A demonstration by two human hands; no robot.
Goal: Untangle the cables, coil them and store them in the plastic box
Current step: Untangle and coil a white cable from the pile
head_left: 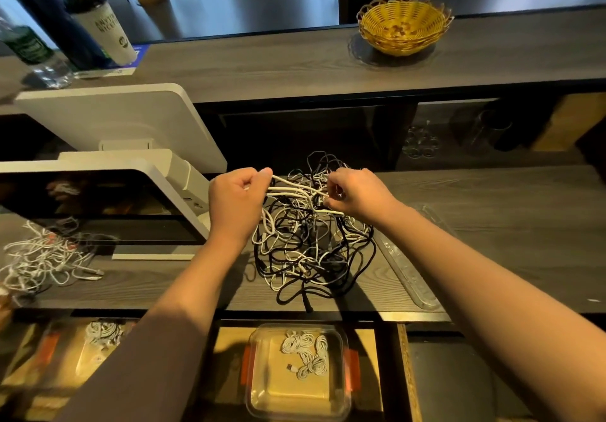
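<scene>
- Nearest, on a lower shelf, a clear plastic box (pixel 296 398) with orange clips holds a few coiled white cables (pixel 308 354).
- Above it, on the grey wood-grain counter (pixel 492 224), lies the tangled heap of black and white cables (pixel 311 247); a clear lid (pixel 408 274) lies just to its right.
- The left hand (pixel 234 200) is clenched round a white cable (pixel 292 188) at the heap's upper left.
- The right hand (pixel 355 193) pinches strands at the heap's top.
- Left, a second white cable tangle (pixel 42 257) lies before a white-framed screen (pixel 98 205).
- Farthest, a yellow wicker basket (pixel 405 24) and bottles (pixel 62 27) stand on the upper ledge.
</scene>
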